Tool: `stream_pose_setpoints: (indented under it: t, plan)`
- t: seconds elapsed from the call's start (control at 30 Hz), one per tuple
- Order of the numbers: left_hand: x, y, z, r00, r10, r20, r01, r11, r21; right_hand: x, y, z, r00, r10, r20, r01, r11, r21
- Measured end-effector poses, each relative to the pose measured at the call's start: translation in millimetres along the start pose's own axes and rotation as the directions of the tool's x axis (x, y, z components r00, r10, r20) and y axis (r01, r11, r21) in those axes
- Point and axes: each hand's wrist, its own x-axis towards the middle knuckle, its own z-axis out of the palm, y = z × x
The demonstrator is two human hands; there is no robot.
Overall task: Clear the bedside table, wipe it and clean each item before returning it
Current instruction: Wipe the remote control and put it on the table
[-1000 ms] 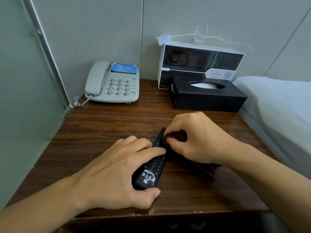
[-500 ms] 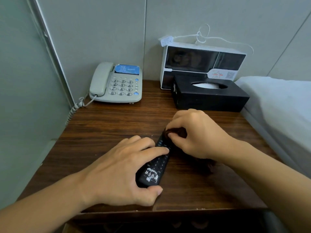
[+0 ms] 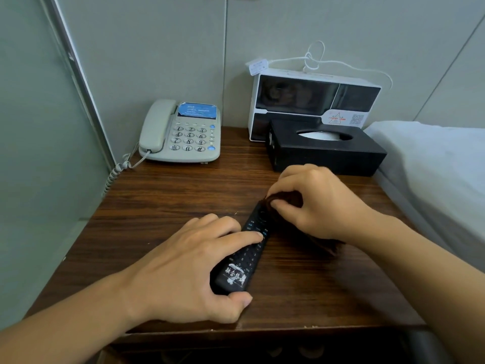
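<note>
On the wooden worktop (image 3: pixel 168 206), near its front edge, a black remote control (image 3: pixel 242 261) lies flat with its keypad facing up, angled so that its far end points away and to the right. Left hand (image 3: pixel 189 269) grasps the near half of the remote: the thumb is curled against the near end, and the index finger lies along the keypad, with the other fingers hidden behind the left side. Right hand (image 3: pixel 317 203) pinches a bunched dark brown cloth (image 3: pixel 284 199) between thumb and curled fingers and presses it onto the far end of the remote. More of the cloth trails beneath the right wrist, lying on the worktop to the right of the remote. Both hands are thus occupied, the two close together with only a short stretch of keypad showing between them.

At the back left of the worktop stands a grey corded telephone (image 3: pixel 181 134), handset on its cradle, coiled cord hanging off the left edge. At the back right sits a black tissue box (image 3: pixel 325 151) with an oval opening on top, well apart from the remote. Directly behind the box, against the wall, stands a white device with dark panels (image 3: pixel 312 101), a white cable looped above it. A bed with white sheet (image 3: pixel 433 164) adjoins the right side of the worktop
</note>
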Motion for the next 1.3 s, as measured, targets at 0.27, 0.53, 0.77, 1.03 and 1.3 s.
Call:
stream_pose_setpoints:
  t: [0.27,0.53,0.77,1.03,1.3]
  plan:
    - [1,-2,1,1.000,0.009,0.009,-0.009,1.000,0.006,-10,-7,-1,0.987,-0.075,0.145,0.066,0.996,0.067]
    - [3,-2,0,1.000,-0.018,-0.009,0.018,1.000,-0.007,-14,-20,0,0.990,-0.037,0.134,0.012,0.982,0.186]
    - [-3,-9,-5,0.996,-0.090,0.026,0.092,0.992,-0.090,-32,-9,-20,0.994,0.112,0.010,-0.110,0.954,0.279]
    - [6,-16,-16,0.985,-0.055,0.165,0.046,0.997,0.061,-44,-39,-4,0.999,-0.046,-0.026,0.053,0.920,0.388]
    - [15,-22,-15,0.989,-0.029,0.142,0.026,0.999,0.026,-55,-54,11,0.992,-0.080,0.102,0.051,0.964,0.260]
